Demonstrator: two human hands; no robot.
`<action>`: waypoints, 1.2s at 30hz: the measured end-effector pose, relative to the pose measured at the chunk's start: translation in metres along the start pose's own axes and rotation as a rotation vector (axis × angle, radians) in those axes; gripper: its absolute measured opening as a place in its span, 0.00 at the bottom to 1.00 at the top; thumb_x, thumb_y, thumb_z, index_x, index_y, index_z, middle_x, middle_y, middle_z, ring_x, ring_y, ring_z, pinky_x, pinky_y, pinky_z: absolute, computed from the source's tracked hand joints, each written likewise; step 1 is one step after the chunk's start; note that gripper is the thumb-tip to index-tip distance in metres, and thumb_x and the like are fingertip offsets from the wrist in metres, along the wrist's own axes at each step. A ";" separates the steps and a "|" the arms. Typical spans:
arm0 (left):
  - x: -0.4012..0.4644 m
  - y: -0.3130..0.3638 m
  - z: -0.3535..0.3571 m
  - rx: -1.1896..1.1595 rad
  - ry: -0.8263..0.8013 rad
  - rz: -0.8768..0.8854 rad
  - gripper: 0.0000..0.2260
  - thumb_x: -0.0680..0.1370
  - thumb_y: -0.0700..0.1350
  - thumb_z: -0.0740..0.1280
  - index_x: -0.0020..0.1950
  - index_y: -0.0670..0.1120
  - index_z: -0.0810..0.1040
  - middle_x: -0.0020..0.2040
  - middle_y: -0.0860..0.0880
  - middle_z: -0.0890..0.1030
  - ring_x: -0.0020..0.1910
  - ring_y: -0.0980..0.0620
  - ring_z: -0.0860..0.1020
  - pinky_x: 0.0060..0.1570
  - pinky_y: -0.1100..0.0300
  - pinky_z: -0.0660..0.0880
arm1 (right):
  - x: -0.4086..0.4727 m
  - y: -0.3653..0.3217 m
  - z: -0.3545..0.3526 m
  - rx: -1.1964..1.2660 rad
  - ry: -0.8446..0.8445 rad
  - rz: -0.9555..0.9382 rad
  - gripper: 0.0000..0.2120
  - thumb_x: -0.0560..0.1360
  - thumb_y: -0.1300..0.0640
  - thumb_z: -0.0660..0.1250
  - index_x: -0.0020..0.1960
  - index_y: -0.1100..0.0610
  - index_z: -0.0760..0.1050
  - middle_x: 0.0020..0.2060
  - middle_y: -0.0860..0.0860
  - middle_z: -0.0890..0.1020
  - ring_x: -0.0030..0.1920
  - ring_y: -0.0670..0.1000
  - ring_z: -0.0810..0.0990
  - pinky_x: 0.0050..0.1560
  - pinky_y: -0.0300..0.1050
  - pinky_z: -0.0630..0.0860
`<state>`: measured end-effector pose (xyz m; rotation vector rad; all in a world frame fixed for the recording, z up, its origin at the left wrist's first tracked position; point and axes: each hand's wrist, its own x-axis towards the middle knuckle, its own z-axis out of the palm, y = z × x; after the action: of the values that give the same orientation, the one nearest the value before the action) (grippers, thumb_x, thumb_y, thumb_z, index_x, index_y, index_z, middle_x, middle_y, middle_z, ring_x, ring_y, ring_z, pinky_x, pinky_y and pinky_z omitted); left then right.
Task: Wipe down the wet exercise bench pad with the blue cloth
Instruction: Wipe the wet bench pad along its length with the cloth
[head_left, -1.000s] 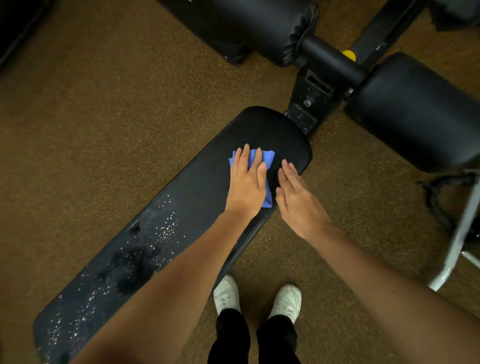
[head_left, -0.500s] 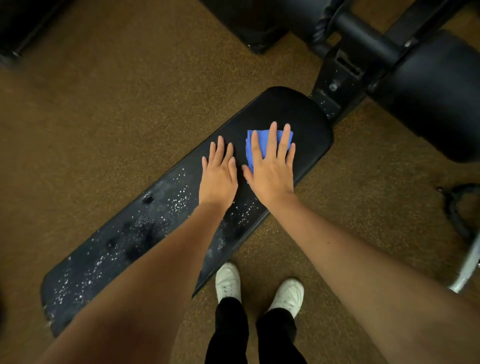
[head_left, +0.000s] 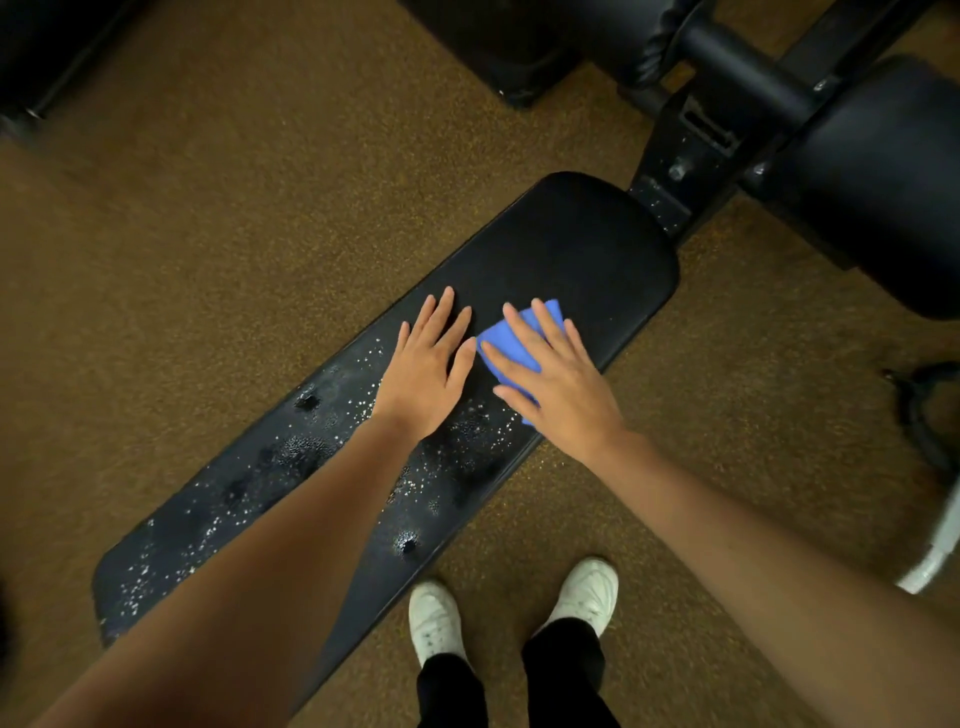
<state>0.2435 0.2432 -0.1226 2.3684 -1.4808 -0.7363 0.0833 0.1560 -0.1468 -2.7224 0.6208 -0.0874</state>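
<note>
Brown speckled gym floor (head_left: 218, 218); a long black bench pad (head_left: 571, 249) runs diagonally across it. Right hand (head_left: 550, 374) lies flat, fingers spread, pressing the blue cloth (head_left: 511, 340) onto the pad's upper half. Left hand (head_left: 428, 371) rests open beside it, apparently touching the pad. Water droplets (head_left: 332, 447) cover the lower half.

Both forearms bare w/ no sleeves, left hand (head_left: 423, 371) & right hand (head_left: 558, 384) w/o gloves, rings or watch, black trousers (head_left: 519, 686) below, 2 white sneakers (head_left: 584, 592) w/ laces.
</note>
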 end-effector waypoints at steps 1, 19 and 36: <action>-0.001 0.000 0.000 -0.006 -0.003 0.000 0.21 0.82 0.50 0.50 0.74 0.47 0.59 0.77 0.51 0.50 0.76 0.52 0.45 0.74 0.50 0.44 | -0.005 0.004 -0.001 -0.013 0.007 -0.033 0.23 0.78 0.45 0.51 0.70 0.50 0.67 0.73 0.57 0.63 0.73 0.62 0.57 0.69 0.61 0.55; -0.006 -0.006 0.004 0.088 -0.001 0.014 0.21 0.82 0.50 0.46 0.75 0.48 0.55 0.77 0.52 0.48 0.76 0.53 0.43 0.74 0.53 0.42 | -0.013 0.058 -0.016 -0.042 0.127 0.217 0.21 0.79 0.53 0.51 0.69 0.59 0.68 0.71 0.63 0.62 0.72 0.65 0.57 0.69 0.64 0.58; -0.003 0.000 0.006 0.007 0.077 -0.021 0.19 0.83 0.45 0.49 0.73 0.46 0.61 0.76 0.50 0.55 0.76 0.52 0.49 0.74 0.50 0.46 | -0.010 0.014 0.001 0.041 0.161 0.240 0.22 0.78 0.52 0.51 0.69 0.57 0.68 0.71 0.62 0.63 0.73 0.64 0.57 0.70 0.62 0.56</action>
<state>0.2393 0.2458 -0.1265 2.3921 -1.4318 -0.6383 0.0686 0.1490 -0.1524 -2.5972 0.9749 -0.2583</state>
